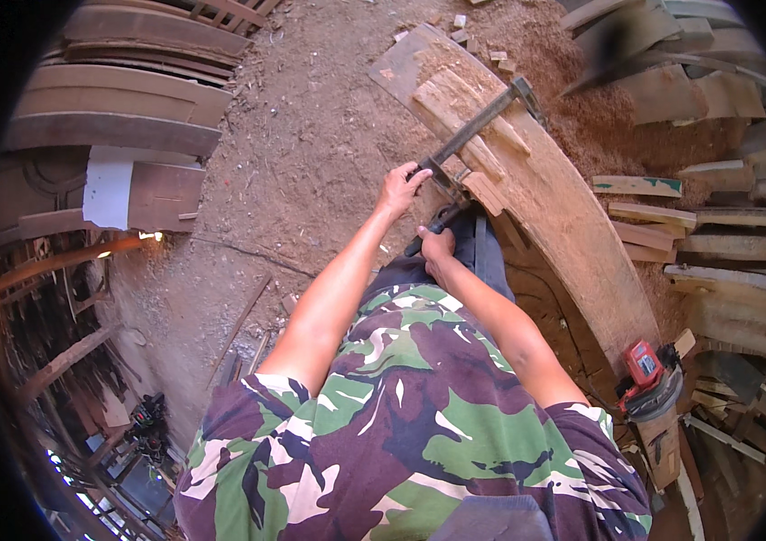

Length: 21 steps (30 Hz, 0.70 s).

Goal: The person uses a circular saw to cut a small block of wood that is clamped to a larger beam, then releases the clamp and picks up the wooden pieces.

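Observation:
A long metal bar clamp (480, 126) lies slantwise across the far part of a sawdust-covered wooden bench (572, 225). Its far jaw hooks over the bench's right edge. My left hand (398, 191) is closed around the near end of the bar, by the sliding jaw. Lower down, close to my lap, my right hand (437, 245) is wrapped around the clamp's dark handle (446, 216). Beneath the bar are pale wood pieces (460, 113) on the bench top. A small wood block (486, 193) sits at the bench's near edge, beside the clamp's jaw.
A red power tool (643, 365) rests at the bench's near right end. Stacked boards (121, 95) stand at the left, and curved wood offcuts (730, 243) are piled at the right. Sawdust (581, 117) and small blocks (500, 59) lie beyond the bench. A dark cable (252, 255) crosses the dirt floor.

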Motion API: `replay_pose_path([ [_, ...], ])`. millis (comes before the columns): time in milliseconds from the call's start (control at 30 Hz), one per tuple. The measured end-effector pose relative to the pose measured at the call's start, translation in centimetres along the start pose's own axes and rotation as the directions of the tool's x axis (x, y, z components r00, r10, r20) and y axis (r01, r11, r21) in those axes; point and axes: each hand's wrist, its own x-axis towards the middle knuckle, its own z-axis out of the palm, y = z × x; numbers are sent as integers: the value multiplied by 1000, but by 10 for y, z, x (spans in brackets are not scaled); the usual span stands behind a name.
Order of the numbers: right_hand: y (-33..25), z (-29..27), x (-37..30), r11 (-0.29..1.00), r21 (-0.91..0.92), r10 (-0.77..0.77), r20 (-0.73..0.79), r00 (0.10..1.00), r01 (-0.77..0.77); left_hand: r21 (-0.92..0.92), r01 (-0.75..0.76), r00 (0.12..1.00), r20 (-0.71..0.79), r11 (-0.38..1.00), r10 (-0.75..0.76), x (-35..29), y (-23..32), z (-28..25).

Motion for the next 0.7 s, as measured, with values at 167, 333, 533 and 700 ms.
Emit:
replay_pose_path([
  [167,3,6,8,999,14,-48,-37,998,49,27,-4,1000,-1,1000,4,7,-1,0],
  [333,-14,0,-19,996,-48,-84,-95,992,80,17,-38,999,1,999,38,7,-2,1],
  [533,-9,-4,-13,996,81,-47,-8,999,47,84,-11,1000,15,996,10,-1,15,-3],
  [700,5,4,-2,960,276,-68,43,997,54,84,33,999,27,996,-35,2,7,-2],
])
